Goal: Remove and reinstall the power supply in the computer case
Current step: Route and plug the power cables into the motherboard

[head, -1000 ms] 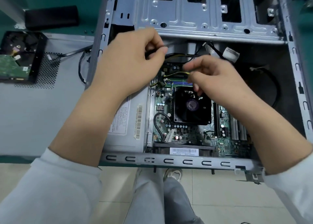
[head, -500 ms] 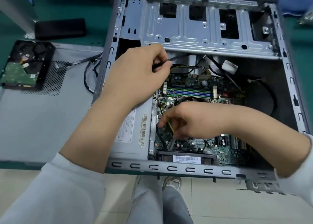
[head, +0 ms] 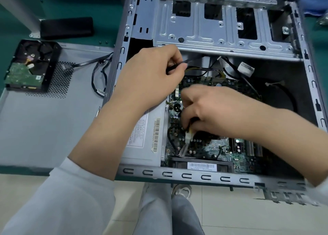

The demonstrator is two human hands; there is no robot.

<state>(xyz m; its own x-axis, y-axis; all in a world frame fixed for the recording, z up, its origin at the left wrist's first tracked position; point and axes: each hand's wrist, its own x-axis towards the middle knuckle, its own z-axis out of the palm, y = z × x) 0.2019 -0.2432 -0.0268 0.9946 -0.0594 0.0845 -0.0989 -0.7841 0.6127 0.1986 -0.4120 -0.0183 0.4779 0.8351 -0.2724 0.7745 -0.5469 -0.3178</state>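
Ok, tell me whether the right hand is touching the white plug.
Touching. The head view shows the right hand with its fingertips pinched round the top of the white plug above the circuit board.

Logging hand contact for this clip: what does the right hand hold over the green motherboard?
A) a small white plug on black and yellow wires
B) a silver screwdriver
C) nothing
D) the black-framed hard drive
A: the right hand pinches the small white plug, its wires running up into the fingers, just above the green motherboard.
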